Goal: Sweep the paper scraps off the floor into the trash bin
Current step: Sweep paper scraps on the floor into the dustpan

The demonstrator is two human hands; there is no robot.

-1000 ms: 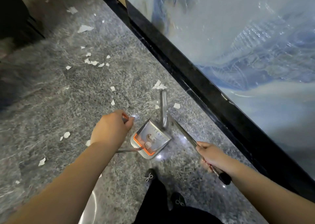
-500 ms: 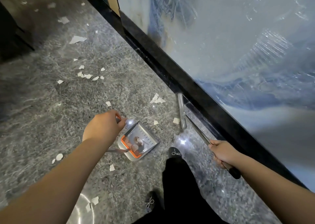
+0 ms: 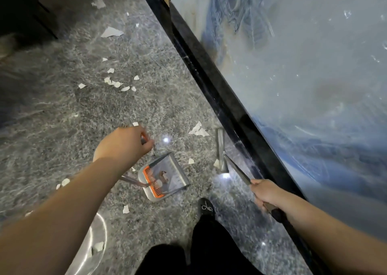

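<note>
Gripping one broom handle (image 3: 237, 170) in my right hand (image 3: 267, 193), its head (image 3: 220, 149) on the granite floor (image 3: 62, 128) beside the black baseboard (image 3: 209, 82); my left hand (image 3: 123, 143) grips one dustpan (image 3: 165, 177) handle. Paper scraps (image 3: 198, 129) — about a dozen visible — lie scattered ahead; one steel trash bin (image 3: 92, 251) sits lower left.

Both bare forearms reach forward and down. The left hand (image 3: 123, 144) is fisted, knuckles up, fingers curled round a thin handle. The right hand (image 3: 267, 193) sits lower and nearer the body, wrapped tight round a slanting dark pole.
</note>
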